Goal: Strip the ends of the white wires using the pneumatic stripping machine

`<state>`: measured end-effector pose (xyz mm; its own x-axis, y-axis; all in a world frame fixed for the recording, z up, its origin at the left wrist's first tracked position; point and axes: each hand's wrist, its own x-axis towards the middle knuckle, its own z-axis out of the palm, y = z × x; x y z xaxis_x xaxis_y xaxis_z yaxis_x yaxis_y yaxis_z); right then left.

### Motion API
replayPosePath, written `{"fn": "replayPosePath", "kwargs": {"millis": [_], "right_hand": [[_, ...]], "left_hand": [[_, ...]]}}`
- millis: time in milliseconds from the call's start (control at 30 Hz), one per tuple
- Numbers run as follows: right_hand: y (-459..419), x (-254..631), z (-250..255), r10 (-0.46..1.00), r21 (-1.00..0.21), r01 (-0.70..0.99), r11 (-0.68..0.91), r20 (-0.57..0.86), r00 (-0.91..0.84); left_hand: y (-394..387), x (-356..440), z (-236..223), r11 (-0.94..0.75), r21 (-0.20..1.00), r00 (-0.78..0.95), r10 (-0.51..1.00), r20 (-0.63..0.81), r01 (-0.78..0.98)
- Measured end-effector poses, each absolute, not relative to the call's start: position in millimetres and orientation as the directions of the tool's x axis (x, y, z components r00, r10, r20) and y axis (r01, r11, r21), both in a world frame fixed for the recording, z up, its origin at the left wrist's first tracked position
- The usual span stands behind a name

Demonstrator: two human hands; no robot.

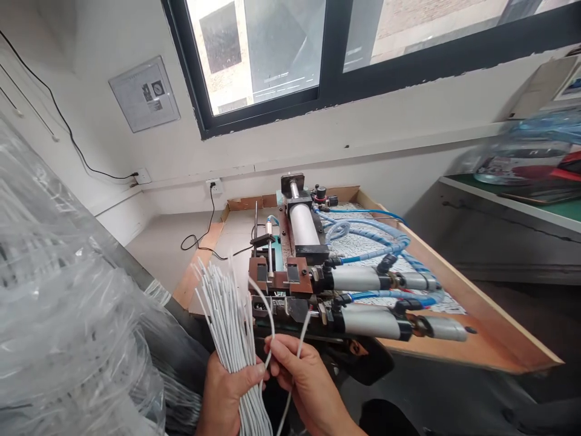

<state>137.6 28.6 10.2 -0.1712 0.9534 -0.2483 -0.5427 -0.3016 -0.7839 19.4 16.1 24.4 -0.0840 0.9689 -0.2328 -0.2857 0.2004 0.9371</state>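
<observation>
My left hand (233, 387) is closed around a thick bundle of white cables (231, 330), whose cut ends fan out above the fist. To its right, my right hand (304, 375) pinches a single white cable (271, 321) between thumb and fingers; this one curves up toward the machine's front. Another white cable (303, 333), with a reddish tip, passes through the right hand's fingers and hangs down below. Just beyond both hands stands a pneumatic machine (304, 224) with silver cylinders and brown jaw blocks (281, 275). The fingertips of the right hand partly hide one another.
The machine sits in a wood-edged tray (458, 266) strewn with white scraps. Blue air hoses (381, 239) loop on its right. Clear plastic wrapping (77, 315) covers a stack at left. A green-topped shelf (521, 197) is at right. A black cord (212, 209) runs to a wall socket.
</observation>
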Motion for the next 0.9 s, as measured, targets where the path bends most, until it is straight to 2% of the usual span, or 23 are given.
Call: {"fn": "replayPosePath", "kwargs": {"millis": [200,467,633,767,900], "right_hand": [[20,138,-6,0.952,-0.816,-0.495,-0.299,-0.287,-0.101],[6,138,-35,0.921,-0.795,-0.473,-0.380,-0.374,-0.110],[4,141,-58,0.916,-0.805,-0.442,-0.396,-0.377,-0.135],[3,142,-57,0.915,-0.826,-0.392,-0.404,-0.369,-0.165],[3,142,-45,0.906,-0.828,-0.371,-0.420,-0.408,-0.112]], "left_hand": [[17,14,16,0.235,0.901,-0.212,0.921,-0.326,-0.364],[15,13,15,0.238,0.906,-0.197,0.927,-0.319,-0.349],[16,15,14,0.238,0.907,-0.193,0.928,-0.317,-0.347],[17,15,13,0.241,0.907,-0.213,0.921,-0.326,-0.346],[18,15,14,0.241,0.908,-0.209,0.923,-0.324,-0.344]]}}
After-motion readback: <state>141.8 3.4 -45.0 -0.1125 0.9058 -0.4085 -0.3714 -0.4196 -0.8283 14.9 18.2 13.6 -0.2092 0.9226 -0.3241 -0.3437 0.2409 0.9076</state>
